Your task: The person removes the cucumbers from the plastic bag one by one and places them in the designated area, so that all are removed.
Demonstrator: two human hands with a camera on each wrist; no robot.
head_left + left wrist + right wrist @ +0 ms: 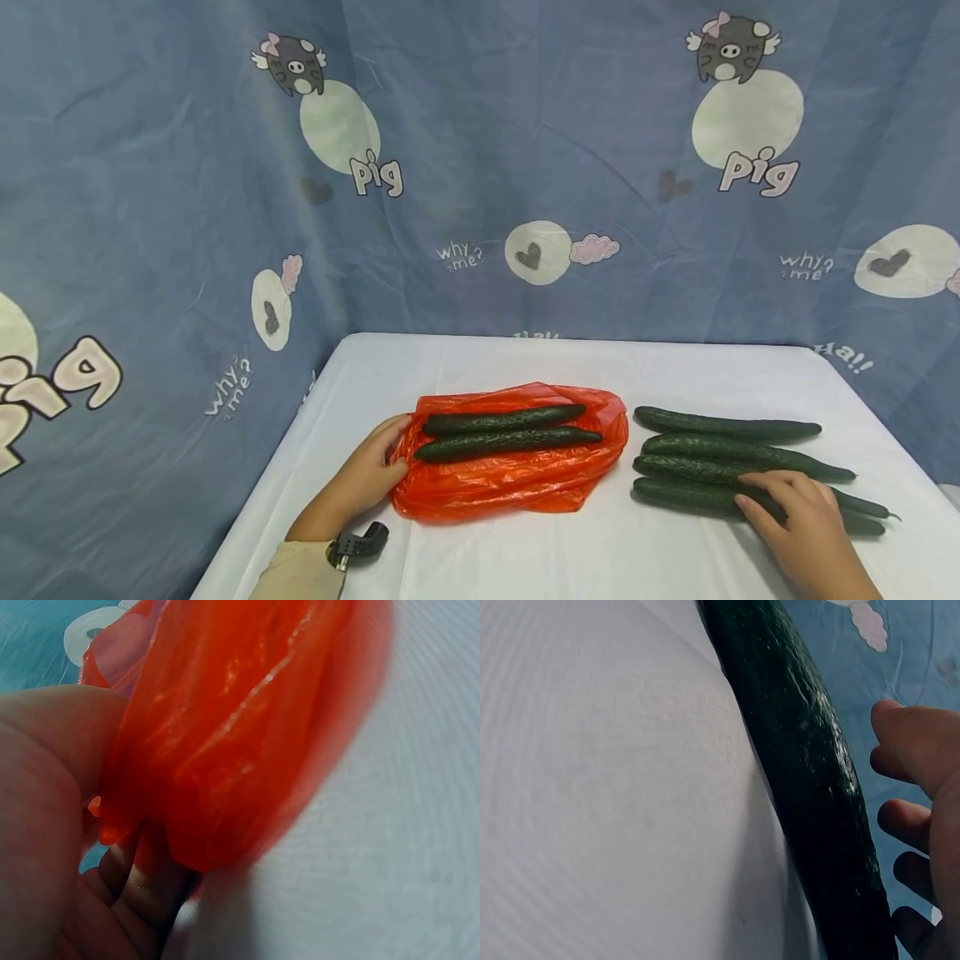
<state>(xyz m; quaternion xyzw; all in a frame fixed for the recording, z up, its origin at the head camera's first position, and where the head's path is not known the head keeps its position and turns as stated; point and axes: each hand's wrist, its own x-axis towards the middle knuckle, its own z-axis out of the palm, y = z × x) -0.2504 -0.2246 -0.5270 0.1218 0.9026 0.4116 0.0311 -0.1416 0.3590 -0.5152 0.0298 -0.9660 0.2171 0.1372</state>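
Observation:
An orange-red plastic bag (510,492) lies on the table with two cucumbers (510,443) resting in its opening. My left hand (367,471) holds the bag's left edge; in the left wrist view the bag's film (225,735) runs between thumb and fingers. To the right, several more cucumbers (727,427) lie side by side. Over the nearest of these hovers my right hand (806,525), its fingers loosely bent and spread. The right wrist view shows that front cucumber (802,765) close beside the fingertips (904,817), with nothing in the hand.
A white cloth covers the table (480,358). Blue patterned fabric (480,167) hangs behind it and along the left side. A dark band with a device (360,546) sits on my left wrist, near the bag.

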